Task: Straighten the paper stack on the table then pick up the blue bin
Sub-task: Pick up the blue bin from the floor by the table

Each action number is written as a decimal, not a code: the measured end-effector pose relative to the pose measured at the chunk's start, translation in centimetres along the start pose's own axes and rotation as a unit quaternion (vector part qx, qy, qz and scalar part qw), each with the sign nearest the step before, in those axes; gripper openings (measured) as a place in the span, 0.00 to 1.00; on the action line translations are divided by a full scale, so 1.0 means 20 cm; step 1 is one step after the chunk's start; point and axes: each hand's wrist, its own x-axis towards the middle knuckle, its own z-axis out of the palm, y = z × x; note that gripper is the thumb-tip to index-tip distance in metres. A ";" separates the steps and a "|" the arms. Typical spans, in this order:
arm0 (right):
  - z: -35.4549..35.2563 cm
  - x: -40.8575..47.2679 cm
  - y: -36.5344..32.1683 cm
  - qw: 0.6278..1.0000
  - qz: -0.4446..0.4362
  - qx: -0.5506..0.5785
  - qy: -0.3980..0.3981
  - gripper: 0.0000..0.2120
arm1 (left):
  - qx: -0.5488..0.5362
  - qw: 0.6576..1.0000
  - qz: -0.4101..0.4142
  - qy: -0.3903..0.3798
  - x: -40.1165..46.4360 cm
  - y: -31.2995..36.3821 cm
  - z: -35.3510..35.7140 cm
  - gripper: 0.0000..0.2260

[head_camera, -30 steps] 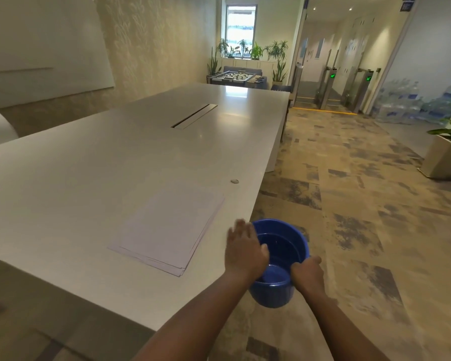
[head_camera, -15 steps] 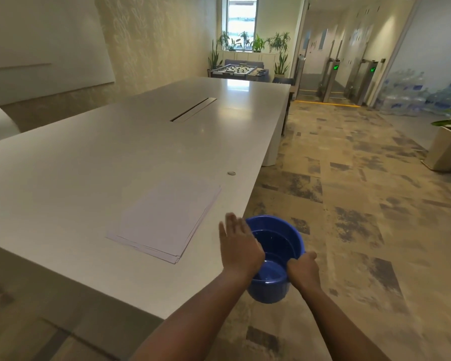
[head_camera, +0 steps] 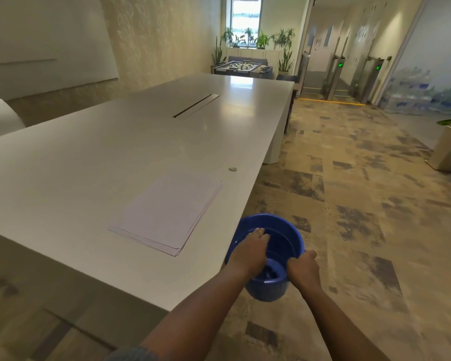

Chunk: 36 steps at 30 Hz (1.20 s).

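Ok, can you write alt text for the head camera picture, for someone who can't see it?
Two bare hands grip a blue bin beside a long white table: the left hand over its near-left rim, the right hand on its right rim. A slightly fanned paper stack lies on the table near its edge.

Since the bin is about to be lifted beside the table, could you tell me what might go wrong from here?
1. The left hand lies over the rim of the blue bin rather than clearly gripping it, while the right hand holds the near edge; an uneven lift could tip it.
2. The bin sits close to the table edge, so it might knock it on the way up.
3. The paper stack is still slightly fanned near that edge; a bump could scatter it.
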 end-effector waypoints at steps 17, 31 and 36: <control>-0.08 0.15 0.35 0.997 0.058 0.038 -0.028 0.22 | -0.197 0.922 -0.331 0.033 0.23 -0.19 0.35 0.10; 0.19 0.68 1.08 0.993 0.004 -0.052 -0.105 0.14 | -0.165 0.934 -0.312 -0.058 0.44 -0.49 1.27 0.10; 0.53 0.91 1.51 0.981 0.053 -0.065 -0.173 0.20 | -0.162 0.921 -0.345 -0.085 0.45 -0.72 1.76 0.11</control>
